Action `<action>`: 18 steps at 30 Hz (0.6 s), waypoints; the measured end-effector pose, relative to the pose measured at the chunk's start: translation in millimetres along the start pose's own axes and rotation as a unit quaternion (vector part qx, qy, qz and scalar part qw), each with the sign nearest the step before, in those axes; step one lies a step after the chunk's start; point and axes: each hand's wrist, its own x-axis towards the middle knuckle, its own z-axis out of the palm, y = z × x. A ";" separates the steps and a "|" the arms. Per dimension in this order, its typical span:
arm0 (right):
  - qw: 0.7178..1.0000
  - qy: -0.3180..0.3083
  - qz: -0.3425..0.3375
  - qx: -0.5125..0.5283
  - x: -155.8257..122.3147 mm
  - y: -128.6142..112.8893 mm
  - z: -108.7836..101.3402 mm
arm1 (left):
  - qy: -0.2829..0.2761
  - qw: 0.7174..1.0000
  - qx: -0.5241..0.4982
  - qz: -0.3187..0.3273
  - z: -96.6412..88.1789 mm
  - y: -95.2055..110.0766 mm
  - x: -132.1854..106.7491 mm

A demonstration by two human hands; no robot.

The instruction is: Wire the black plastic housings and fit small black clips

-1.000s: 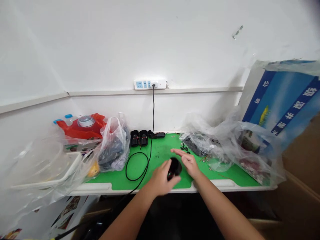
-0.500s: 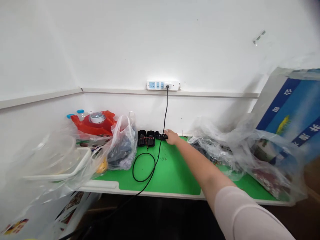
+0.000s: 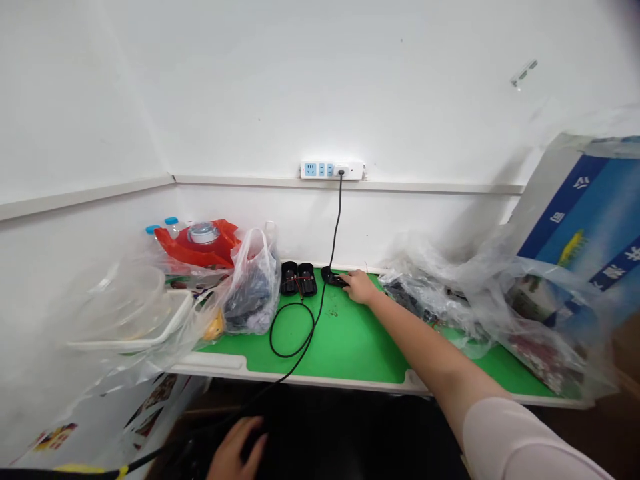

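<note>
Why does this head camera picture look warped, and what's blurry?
In the head view, the wide lens stretches the outer edges, the left hand sits dim and cut off at the bottom, and a dark smudge blurs the top right corner.

Right hand (image 3: 359, 287), free passage: over the green work mat (image 3: 350, 353) at 6 o'clock. Obstacles: white wall (image 3: 350, 227) at 12 o'clock, crumpled plastic bag (image 3: 425, 297) at 3 o'clock, black cable (image 3: 293, 331) at 8 o'clock, black twin cases (image 3: 299, 279) at 9 o'clock.

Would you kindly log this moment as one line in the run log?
Right hand: on black device | Left hand: below green mat edge, grip unclear | Nearby: black cable
</note>
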 end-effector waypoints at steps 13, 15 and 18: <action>0.896 0.341 0.095 0.266 -144.7 -71.0 -2.6 | -0.105 0.874 -0.475 0.022 105.2 261.6 118.8; 0.899 0.327 0.072 0.283 -154.8 -66.6 -3.5 | -0.123 0.840 -0.529 0.006 119.0 270.2 135.1; 0.896 0.253 0.006 0.364 -154.5 -37.2 -7.7 | -0.171 0.817 -0.550 -0.024 129.9 269.8 163.0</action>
